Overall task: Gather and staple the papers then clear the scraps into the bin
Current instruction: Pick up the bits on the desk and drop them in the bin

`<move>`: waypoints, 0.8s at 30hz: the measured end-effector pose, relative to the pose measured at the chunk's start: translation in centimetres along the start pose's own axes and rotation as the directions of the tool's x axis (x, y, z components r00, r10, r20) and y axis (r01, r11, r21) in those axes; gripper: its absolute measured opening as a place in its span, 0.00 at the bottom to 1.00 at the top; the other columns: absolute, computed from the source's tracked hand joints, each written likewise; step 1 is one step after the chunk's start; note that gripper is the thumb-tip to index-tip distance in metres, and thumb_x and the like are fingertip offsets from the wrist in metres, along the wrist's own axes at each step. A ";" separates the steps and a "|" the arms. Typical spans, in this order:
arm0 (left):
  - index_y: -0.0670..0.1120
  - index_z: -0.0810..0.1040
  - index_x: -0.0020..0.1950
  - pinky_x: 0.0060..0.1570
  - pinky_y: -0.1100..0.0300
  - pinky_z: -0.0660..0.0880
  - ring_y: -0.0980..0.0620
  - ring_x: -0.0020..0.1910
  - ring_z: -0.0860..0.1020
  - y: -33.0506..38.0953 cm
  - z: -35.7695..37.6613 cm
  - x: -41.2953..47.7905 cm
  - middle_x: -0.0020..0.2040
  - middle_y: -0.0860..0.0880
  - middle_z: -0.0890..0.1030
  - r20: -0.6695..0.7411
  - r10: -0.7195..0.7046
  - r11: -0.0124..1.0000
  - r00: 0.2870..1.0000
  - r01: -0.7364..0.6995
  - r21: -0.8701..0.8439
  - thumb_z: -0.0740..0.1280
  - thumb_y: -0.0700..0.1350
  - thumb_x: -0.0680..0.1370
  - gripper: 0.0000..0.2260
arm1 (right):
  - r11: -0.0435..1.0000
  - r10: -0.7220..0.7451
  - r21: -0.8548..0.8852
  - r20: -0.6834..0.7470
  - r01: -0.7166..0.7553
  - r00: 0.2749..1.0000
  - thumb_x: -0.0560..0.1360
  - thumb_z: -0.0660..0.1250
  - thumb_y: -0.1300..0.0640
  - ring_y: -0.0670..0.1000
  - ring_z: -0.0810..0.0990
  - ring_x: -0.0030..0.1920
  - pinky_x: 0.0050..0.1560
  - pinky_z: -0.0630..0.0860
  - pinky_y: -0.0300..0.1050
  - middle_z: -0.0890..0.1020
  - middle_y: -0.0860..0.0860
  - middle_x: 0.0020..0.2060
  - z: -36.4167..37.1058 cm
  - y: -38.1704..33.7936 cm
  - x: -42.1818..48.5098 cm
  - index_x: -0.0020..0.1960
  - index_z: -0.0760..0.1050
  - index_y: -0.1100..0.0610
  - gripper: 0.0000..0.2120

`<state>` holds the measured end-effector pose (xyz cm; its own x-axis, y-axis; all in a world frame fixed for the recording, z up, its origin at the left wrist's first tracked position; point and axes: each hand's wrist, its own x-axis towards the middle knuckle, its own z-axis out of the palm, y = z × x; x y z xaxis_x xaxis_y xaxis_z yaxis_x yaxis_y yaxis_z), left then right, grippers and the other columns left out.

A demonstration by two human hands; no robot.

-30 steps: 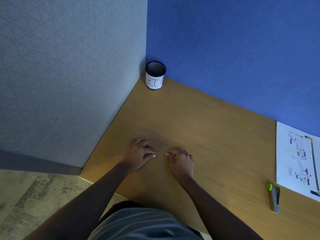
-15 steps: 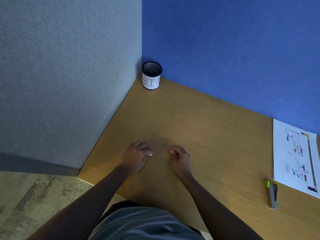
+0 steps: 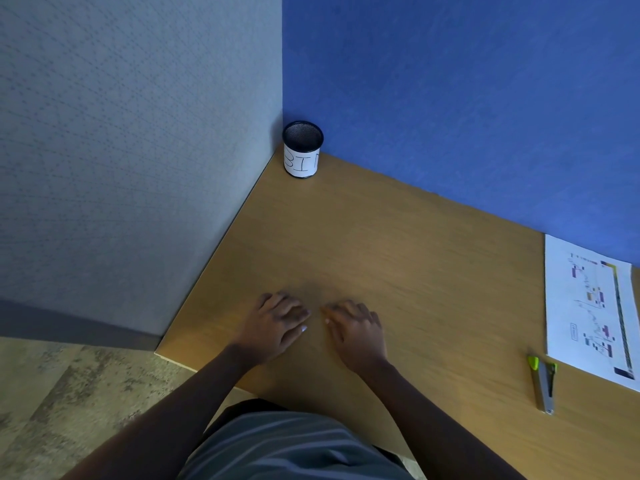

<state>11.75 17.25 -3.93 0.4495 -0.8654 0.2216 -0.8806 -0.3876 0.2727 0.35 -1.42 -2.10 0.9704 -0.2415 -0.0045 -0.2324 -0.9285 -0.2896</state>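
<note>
I'm seeing the left grip [image 3: 277,323] and right grip [image 3: 358,332] resting palm-down side by side on the bench [image 3: 415,254] at lower centre, fingers loosely bent, holding nothing I can make out. The papers [image 3: 588,306] are lying at the right edge, long axis running up-frame, stapler [image 3: 544,384] just below them — the right grip is sitting nearer both, while the bin [image 3: 303,150] is standing well apart at upper centre.
</note>
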 end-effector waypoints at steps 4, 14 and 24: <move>0.53 0.83 0.53 0.53 0.53 0.70 0.50 0.56 0.72 0.2 0.3 0.4 0.51 0.52 0.80 -0.046 -0.074 0.997 0.996 0.073 -0.029 0.62 0.52 0.76 0.12 | 0.996 -0.017 -0.083 -0.028 0.015 0.999 0.76 0.57 0.45 0.51 0.81 0.46 0.42 0.75 0.47 0.82 0.45 0.45 -0.3 -0.7 1.1 0.50 0.81 0.47 0.14; 0.53 0.83 0.36 0.46 0.58 0.65 0.54 0.50 0.71 0.1 0.4 3.1 0.39 0.55 0.79 -0.056 -0.205 0.972 0.977 0.196 -0.132 0.63 0.52 0.70 0.10 | 0.960 -0.041 -0.275 0.065 0.058 0.997 0.63 0.76 0.52 0.51 0.79 0.31 0.30 0.72 0.42 0.80 0.46 0.30 -1.0 -2.5 3.7 0.32 0.81 0.49 0.05; 0.47 0.79 0.42 0.45 0.55 0.63 0.48 0.48 0.70 0.5 1.0 3.4 0.40 0.50 0.78 -0.065 -0.049 0.995 0.997 0.054 0.079 0.70 0.41 0.67 0.05 | 0.950 -0.020 -0.309 0.095 0.049 0.995 0.59 0.77 0.48 0.51 0.79 0.27 0.28 0.72 0.41 0.79 0.47 0.28 -1.5 -3.6 5.1 0.28 0.78 0.52 0.11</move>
<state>12.67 13.78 -3.95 0.5011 -0.8229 0.2679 -0.8639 -0.4578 0.2098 6.00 0.31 0.36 0.9768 -0.1948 -0.0893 -0.1937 -0.9808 0.0208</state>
